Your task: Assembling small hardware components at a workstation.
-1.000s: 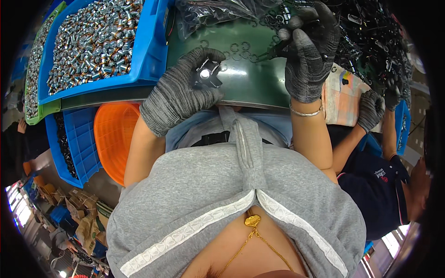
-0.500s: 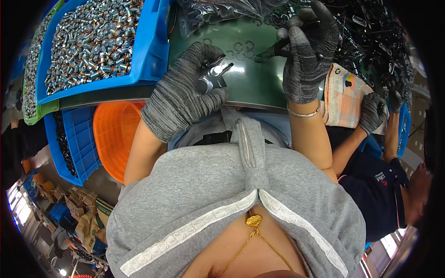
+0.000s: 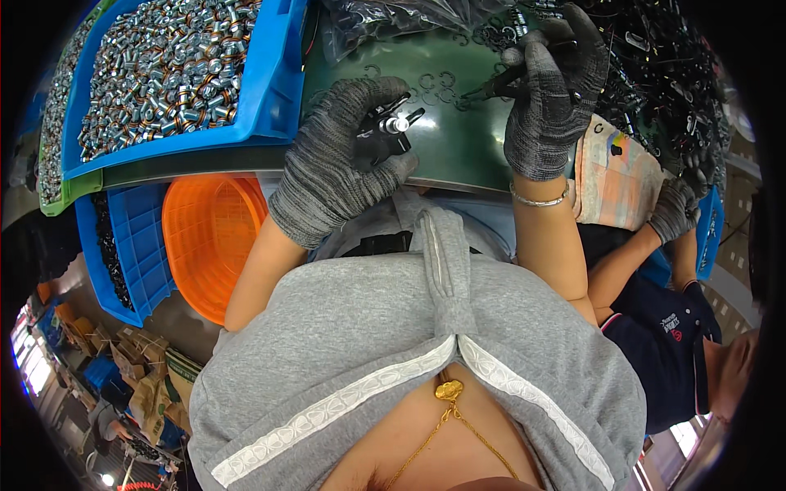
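Blk part w/ a bright silver pin is in our L hand, held up by the near edge of the green tabletop. Our L thumb and fingers grip it from the left side, pin facing up toward us. Our R hand, also in a grey knit glove, has its fingers curled around a dk slim tool, tip pointing left; can't tell if the tip touches the table.

Next to that tip we've got a few loose C-clips, lying flat. Beyond, a clear plastic bag w/ dk contents. To the R, a heap of small blk pcs, and nearer us a checked cloth w/ one clip and a small blk pc on it. Just beside the cloth, a co-worker's gloved hand.

On our L, a blue bin full of silver bolts, w/ a green bin alongside. Below table level, an orange basket next to a blue crate.
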A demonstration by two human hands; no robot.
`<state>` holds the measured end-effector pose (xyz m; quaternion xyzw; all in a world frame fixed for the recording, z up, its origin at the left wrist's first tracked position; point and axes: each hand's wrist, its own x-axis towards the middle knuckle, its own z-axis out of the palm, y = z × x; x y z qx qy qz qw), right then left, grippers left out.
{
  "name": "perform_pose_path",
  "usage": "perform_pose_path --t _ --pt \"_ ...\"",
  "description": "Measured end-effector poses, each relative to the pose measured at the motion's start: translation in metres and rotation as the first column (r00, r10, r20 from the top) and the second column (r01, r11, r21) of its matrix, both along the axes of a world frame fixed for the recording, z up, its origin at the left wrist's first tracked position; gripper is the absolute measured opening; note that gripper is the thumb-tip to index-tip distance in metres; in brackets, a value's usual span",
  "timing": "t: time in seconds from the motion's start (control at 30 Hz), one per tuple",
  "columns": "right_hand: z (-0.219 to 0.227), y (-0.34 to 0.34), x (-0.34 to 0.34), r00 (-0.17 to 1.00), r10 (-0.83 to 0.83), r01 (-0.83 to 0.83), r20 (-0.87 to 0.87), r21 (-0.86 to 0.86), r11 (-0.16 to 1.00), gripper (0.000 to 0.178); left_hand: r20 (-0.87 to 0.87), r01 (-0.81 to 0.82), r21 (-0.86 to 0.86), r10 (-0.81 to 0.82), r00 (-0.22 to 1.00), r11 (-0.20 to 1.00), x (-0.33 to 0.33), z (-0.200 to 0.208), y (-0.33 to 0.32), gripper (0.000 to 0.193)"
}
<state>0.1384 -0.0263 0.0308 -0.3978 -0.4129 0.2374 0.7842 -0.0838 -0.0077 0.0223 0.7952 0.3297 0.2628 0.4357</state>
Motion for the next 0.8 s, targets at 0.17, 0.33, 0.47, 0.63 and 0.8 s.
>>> perform_pose_path --t 0.17,0.33,0.47,0.63,0.8 --pt "-0.016 0.013 0.004 0.884 -0.251 0.195 0.395 0.176 0.965 0.053 0.159 -0.007 -0.053 0.015 0.987 0.999 0.005 -0.012 -0.005 0.066" --pt "-0.014 0.007 -0.020 0.869 -0.285 0.265 0.405 0.105 0.958 0.043 0.228 -0.024 -0.066 0.038 0.973 0.998 0.006 -0.022 -0.005 0.066" --pt "-0.014 0.010 0.011 0.720 -0.254 0.203 0.646 0.154 0.967 0.042 0.268 -0.025 0.020 0.019 0.963 0.999 0.011 -0.031 -0.004 0.066" --pt "0.016 0.001 0.015 0.921 0.144 -0.157 0.363 0.007 0.988 0.047 0.341 0.026 0.029 -0.034 0.940 0.999 0.025 -0.018 -0.009 0.064" --pt "0.002 -0.017 0.025 0.879 0.080 -0.055 0.471 -0.067 0.996 0.054 0.483 0.161 -0.145 -0.073 0.873 0.976 0.055 -0.027 -0.012 0.067"
